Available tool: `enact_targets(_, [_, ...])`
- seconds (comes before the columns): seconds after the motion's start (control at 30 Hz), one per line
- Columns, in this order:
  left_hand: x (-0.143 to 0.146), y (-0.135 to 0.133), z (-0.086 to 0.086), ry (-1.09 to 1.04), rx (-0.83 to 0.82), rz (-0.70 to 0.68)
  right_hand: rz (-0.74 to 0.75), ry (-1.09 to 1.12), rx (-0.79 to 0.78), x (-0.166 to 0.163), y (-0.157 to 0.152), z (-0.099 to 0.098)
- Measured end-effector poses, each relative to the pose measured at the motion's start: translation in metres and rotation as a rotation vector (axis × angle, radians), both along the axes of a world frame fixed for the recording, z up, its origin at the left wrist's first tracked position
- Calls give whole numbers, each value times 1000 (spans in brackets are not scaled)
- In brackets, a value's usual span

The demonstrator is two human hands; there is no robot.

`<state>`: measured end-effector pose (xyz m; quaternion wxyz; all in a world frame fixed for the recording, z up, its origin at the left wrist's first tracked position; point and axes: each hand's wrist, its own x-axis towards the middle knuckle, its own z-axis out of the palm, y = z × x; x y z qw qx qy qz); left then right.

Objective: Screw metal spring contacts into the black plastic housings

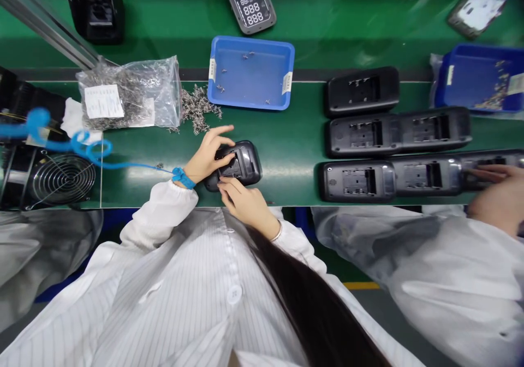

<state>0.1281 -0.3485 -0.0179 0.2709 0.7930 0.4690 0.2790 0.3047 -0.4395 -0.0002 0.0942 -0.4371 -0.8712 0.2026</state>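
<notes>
A black plastic housing [245, 162] lies on the green belt right in front of me, its open back facing up. My left hand [207, 157], with a blue strap at the wrist, grips the housing's left end, index finger stretched over the top. My right hand [245, 203] comes in from below. Its fingers are pressed together at the housing's near edge, and whatever they pinch is too small to make out. A loose pile of small metal screws [198, 107] lies just beyond my left hand.
A blue tray [250, 100] with a few screws stands behind the housing, and a clear bag of screws [131, 94] to its left. Several black housings [362, 91] lie in rows at the right, where a co-worker's hand [497, 192] rests. A fan [61, 178] stands far left.
</notes>
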Motion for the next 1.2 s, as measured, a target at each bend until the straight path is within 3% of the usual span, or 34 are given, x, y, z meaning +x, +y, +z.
enact_targets(0.13, [3, 5, 0, 101, -94, -108, 9, 3, 23, 1, 4, 7])
enact_targets(0.2, [4, 7, 0, 184, -121, -157, 39, 47, 52, 7, 10, 23])
enact_targets(0.27, [4, 8, 1, 211, -115, -159, 5, 226, 144, 17, 18, 46])
enact_targets(0.4, [3, 8, 0, 190, -69, -172, -378, 866, 483, 31, 31, 87])
enact_targets(0.5, [4, 8, -2, 187, -63, -158, -546, 1108, 497, 17, 44, 98])
enact_targets(0.6, [6, 9, -3, 175, -95, -133, -649, 1216, 393, -13, 66, 95])
enact_targets(0.77, [7, 7, -2, 174, -113, -153, -758, 1151, 355, -39, 104, 69])
enact_targets(0.9, [6, 5, -5, 154, -76, -177, -580, 1036, 82, -22, 122, 44])
enact_targets(1.0, [6, 4, -9, 130, -45, -179, -450, 994, -72, -15, 129, 38])
enact_targets(1.07, [6, 3, -11, 120, -32, -178, -486, 1058, 11, -21, 132, 41])
enact_targets(1.17, [6, 3, -13, 112, -20, -181, -640, 1143, 259, -36, 135, 54])
enact_targets(1.2, [6, 3, -13, 111, -17, -183, -649, 1112, 252, -39, 137, 58])
